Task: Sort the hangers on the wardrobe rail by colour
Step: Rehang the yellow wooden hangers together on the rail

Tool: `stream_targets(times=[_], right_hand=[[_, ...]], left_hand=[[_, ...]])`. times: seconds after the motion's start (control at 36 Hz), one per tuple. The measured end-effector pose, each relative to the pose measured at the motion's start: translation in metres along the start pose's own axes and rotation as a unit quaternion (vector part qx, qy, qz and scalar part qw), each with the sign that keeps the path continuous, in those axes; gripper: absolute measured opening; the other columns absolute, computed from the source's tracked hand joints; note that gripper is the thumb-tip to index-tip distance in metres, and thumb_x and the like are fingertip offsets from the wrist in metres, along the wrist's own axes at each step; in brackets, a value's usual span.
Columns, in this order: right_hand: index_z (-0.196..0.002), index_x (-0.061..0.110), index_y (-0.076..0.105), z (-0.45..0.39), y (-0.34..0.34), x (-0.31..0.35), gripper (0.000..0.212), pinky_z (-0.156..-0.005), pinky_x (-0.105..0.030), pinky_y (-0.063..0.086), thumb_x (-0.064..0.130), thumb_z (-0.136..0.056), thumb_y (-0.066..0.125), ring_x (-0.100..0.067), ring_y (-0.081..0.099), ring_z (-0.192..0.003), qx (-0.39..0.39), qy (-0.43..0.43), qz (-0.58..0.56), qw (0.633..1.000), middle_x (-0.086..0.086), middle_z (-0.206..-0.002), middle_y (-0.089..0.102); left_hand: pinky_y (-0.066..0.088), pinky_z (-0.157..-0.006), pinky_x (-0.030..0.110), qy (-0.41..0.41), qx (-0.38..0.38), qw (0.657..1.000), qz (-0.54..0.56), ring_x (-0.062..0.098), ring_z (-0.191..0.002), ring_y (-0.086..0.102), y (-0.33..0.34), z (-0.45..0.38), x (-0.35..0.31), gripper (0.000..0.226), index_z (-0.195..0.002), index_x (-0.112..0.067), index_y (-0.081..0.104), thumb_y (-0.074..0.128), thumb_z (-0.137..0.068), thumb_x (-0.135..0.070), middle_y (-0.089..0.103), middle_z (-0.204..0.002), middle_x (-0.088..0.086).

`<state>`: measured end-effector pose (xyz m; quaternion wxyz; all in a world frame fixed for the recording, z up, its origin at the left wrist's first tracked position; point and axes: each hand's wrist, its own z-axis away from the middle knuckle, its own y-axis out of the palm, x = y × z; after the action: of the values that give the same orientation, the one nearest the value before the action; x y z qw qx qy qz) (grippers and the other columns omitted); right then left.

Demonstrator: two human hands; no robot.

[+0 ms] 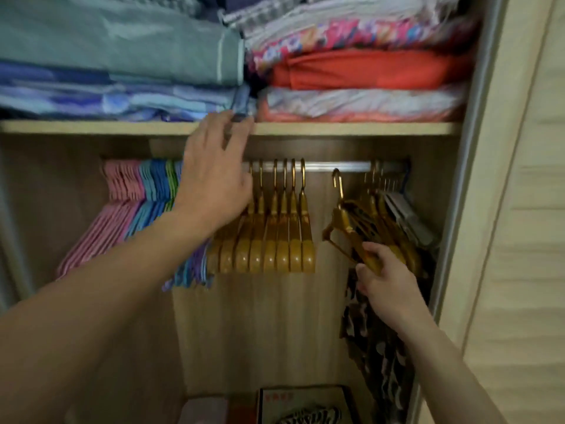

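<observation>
Gold hanger [351, 237] gripped off-rail by right hand [386, 280], left hand [214, 182] spread, raised

Two bare arms raised, one grip spread wide, the other closed.

Left forearm stretched up and rightward from the lower left corner, ending in the left hand [214, 175] with back toward the camera, fingers [241, 130] straight and fanned upward, thumb out to the right, holding nothing. Right forearm angled up and leftward from the lower right corner, wrist slightly bent, right hand [386, 276] lower than the left, well apart from it, fingers curled and thumb pinching a golden hanger [345, 228] at its lower end.
</observation>
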<state>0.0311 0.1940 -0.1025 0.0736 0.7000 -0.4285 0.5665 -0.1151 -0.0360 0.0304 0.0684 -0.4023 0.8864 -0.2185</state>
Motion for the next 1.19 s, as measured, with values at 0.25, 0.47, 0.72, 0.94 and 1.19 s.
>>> stream_targets(times=[0.25,0.47,0.72,0.94,1.19], right_hand=[[-0.146,0.03,0.047,-0.039,0.007,0.028,0.042,-0.082,-0.035,0.059,0.024,-0.104,0.052,-0.013,0.067,-0.09,-0.013,-0.016,-0.025,0.999,0.007,-0.108,0.063],[-0.148,0.026,0.044,-0.076,0.034,0.027,0.042,-0.071,-0.023,0.051,0.025,-0.106,0.049,-0.008,0.062,-0.091,0.002,-0.033,-0.011,0.999,0.007,-0.115,0.06],[-0.146,0.031,0.045,-0.082,0.064,-0.012,0.043,-0.097,-0.046,0.056,0.042,-0.105,0.046,-0.013,0.063,-0.109,0.026,-0.035,0.02,0.999,0.01,-0.126,0.059],[-0.151,0.028,0.039,-0.083,0.077,-0.02,0.05,-0.112,-0.047,0.044,0.05,-0.106,0.036,-0.014,0.049,-0.134,0.062,-0.069,0.041,0.995,0.005,-0.146,0.053],[-0.156,0.037,0.031,-0.082,0.074,-0.031,0.057,-0.118,-0.05,0.036,0.06,-0.104,0.034,-0.011,0.04,-0.142,0.085,-0.073,0.042,0.993,0.012,-0.152,0.046]], left_hand=[[0.021,-0.122,0.059,0.032,0.051,0.992,-0.113,0.045,-0.141,0.033,0.011,-0.014,0.018,0.093,-0.159,-0.015,0.026,0.064,-0.074,-0.027,0.041,-0.145,0.024],[0.015,-0.124,0.058,0.044,0.046,0.991,-0.118,0.045,-0.142,0.03,0.015,-0.013,0.021,0.093,-0.158,-0.015,0.024,0.065,-0.075,-0.028,0.037,-0.147,0.024],[0.009,-0.126,0.058,0.034,0.043,0.991,-0.118,0.044,-0.145,0.026,0.021,-0.015,0.018,0.094,-0.158,-0.016,0.02,0.064,-0.077,-0.031,0.034,-0.15,0.024],[0.007,-0.126,0.058,0.028,0.044,0.991,-0.12,0.044,-0.147,0.023,0.022,-0.014,0.02,0.095,-0.159,-0.017,0.016,0.063,-0.078,-0.033,0.031,-0.152,0.023],[0.006,-0.127,0.057,0.019,0.039,0.993,-0.109,0.043,-0.148,0.022,0.021,-0.012,0.017,0.094,-0.158,-0.017,0.017,0.063,-0.078,-0.031,0.031,-0.152,0.023]])
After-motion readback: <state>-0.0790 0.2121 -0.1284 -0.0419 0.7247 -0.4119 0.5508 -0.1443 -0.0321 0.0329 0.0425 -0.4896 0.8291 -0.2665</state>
